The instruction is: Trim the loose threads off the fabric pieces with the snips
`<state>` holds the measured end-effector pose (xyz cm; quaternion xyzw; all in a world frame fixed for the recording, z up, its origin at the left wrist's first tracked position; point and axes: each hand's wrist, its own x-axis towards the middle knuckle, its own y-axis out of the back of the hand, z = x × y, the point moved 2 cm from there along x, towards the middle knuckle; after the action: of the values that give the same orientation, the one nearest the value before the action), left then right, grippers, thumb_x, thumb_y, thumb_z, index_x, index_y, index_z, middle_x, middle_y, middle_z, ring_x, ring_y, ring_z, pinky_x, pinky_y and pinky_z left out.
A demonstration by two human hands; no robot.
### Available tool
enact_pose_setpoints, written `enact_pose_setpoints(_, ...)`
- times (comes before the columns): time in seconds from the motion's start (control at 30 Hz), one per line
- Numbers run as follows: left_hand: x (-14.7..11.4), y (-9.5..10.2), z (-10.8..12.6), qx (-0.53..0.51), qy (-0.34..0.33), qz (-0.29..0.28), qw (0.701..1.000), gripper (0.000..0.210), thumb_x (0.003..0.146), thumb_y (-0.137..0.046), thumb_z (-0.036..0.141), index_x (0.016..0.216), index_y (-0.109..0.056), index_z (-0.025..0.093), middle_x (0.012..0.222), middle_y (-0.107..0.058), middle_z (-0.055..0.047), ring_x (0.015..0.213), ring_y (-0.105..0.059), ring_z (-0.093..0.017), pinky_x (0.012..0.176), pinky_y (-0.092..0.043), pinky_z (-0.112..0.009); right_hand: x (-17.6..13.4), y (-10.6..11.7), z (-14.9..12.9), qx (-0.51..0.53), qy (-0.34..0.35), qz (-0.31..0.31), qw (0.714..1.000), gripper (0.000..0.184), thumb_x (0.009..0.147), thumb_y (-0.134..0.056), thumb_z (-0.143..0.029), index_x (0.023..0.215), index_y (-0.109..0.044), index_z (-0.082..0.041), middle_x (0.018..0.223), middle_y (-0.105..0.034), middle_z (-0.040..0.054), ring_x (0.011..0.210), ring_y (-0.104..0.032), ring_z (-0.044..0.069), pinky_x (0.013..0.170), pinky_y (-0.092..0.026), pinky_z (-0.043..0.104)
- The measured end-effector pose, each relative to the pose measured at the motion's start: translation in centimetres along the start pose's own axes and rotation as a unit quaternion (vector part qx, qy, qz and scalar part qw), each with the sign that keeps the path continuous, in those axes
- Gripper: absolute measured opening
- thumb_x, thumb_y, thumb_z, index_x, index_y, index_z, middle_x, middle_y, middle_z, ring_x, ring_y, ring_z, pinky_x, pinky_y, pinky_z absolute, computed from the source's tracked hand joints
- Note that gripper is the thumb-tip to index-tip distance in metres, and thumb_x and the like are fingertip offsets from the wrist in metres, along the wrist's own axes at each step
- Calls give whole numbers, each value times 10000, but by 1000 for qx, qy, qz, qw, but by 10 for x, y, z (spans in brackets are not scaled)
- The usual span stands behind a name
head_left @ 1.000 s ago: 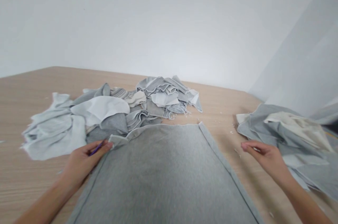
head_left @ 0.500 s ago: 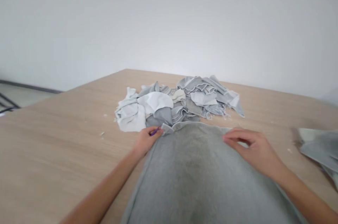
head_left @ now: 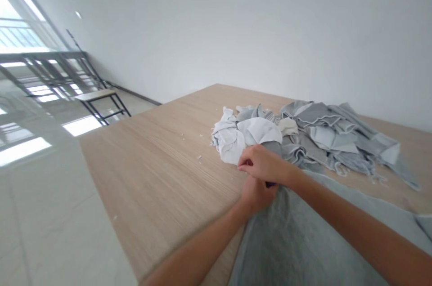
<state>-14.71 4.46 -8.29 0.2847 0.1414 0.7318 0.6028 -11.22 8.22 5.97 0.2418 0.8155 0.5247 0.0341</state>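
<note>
A large grey cloth [head_left: 320, 232] lies spread over the near right part of the table, its far edge running off to the right. My left hand [head_left: 258, 194] is closed at its far left corner, gripping the fabric. A small dark purple object [head_left: 270, 184] shows at that hand, mostly hidden, so its kind does not show. My right hand [head_left: 261, 162] crosses over just above the left one, thumb and fingers pinched together. Whatever may be between those fingertips is too small to make out.
Behind the hands a heap of white and grey fabric scraps [head_left: 320, 133] sits on the wooden table [head_left: 162, 160]. Small white bits dot the tabletop. Past the table's left edge are a tiled floor [head_left: 57, 214] and a stool [head_left: 97, 96]. A wall [head_left: 236, 29] stands behind.
The view has swung left. My right hand has left the cloth's far right edge and come across to above my left hand, which still grips the corner.
</note>
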Motion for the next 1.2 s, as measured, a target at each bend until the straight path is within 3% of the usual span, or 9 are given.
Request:
enact_pose_setpoints(0.13, -7, -3, 4, 77, -19, -37, 996, 289, 980, -637, 355, 1208, -643, 177, 1234, -649, -95, 1079, -652, -242, 925, -567, -437, 12, -28, 24, -13, 25, -68, 997, 170, 740, -679, -36, 697, -798, -150, 776, -786, 78, 708, -683, 180, 674, -474, 256)
enact_pose_setpoints(0.3, -9, 0, 11, 124, -45, -65, 989, 238, 986, -631, 346, 1199, -660, 244, 1281, -631, -108, 1132, -632, -229, 949, -546, -374, 13, -39, 32, -27, 44, -106, 993, 344, 684, -623, 43, 824, -823, -199, 810, -802, 32, 772, -719, 180, 742, -508, 254)
enact_pose_setpoints(0.47, -10, 3, 15, 151, -53, -79, 984, 315, 986, -624, 365, 1262, -626, 212, 1332, -605, -115, 1160, -616, -254, 996, -530, -459, 13, -35, 25, -44, 27, -48, 998, 123, 795, -741, -186, 886, -820, -208, 785, -790, 48, 743, -719, 207, 765, -527, 304)
enact_pose_setpoints(0.6, -11, 7, 19, 146, -45, -94, 984, 260, 968, -648, 373, 1126, -672, 168, 1124, -689, -87, 1014, -670, -221, 910, -558, -422, -1, -8, 20, -54, 13, 16, 998, 158, 867, -720, -306, 944, -811, -202, 894, -796, 82, 854, -732, 240, 838, -533, 351)
enact_pose_setpoints(0.7, -10, 15, 24, 116, -42, -82, 989, 204, 912, -686, 314, 1056, -706, 170, 963, -731, -63, 884, -694, -216, 833, -555, -392, -35, 29, 18, -62, 1, 93, 994, 203, 934, -621, -259, 1026, -795, -209, 1013, -795, 74, 942, -733, 226, 869, -538, 339)
enact_pose_setpoints(0.77, -7, 21, 28, 86, -39, -56, 994, 200, 858, -687, 245, 1047, -738, 205, 908, -754, -69, 854, -705, -235, 791, -529, -352, -71, 56, 18, -76, -24, 194, 978, 201, 934, -616, -254, 1024, -792, -215, 1023, -796, 57, 923, -739, 211, 855, -551, 321)
enact_pose_setpoints(0.93, 8, 35, 35, -13, -20, 7, 1000, 178, 850, -609, 256, 909, -762, 187, 790, -741, -47, 742, -672, -202, 670, -457, -270, -183, 102, 28, -43, -199, 446, 871, 199, 891, -696, -383, 1002, -789, -246, 896, -790, 45, 834, -745, 232, 880, -574, 378)
enact_pose_setpoints(1.07, 17, 46, 41, -77, -12, 21, 997, 321, 872, -571, 420, 790, -730, 154, 646, -623, -5, 612, -547, -148, 563, -378, -233, -248, 95, 42, 10, -292, 511, 809, 245, 847, -713, -441, 960, -785, -236, 854, -776, 67, 804, -734, 258, 876, -574, 421)
enact_pose_setpoints(1.2, 18, 56, 47, -104, 5, 34, 994, 387, 819, -610, 510, 813, -728, 142, 628, -560, 16, 578, -466, -125, 541, -331, -229, -284, 68, 58, 54, -372, 470, 799, 303, 807, -706, -482, 951, -785, -226, 894, -791, 76, 858, -742, 270, 908, -568, 427)
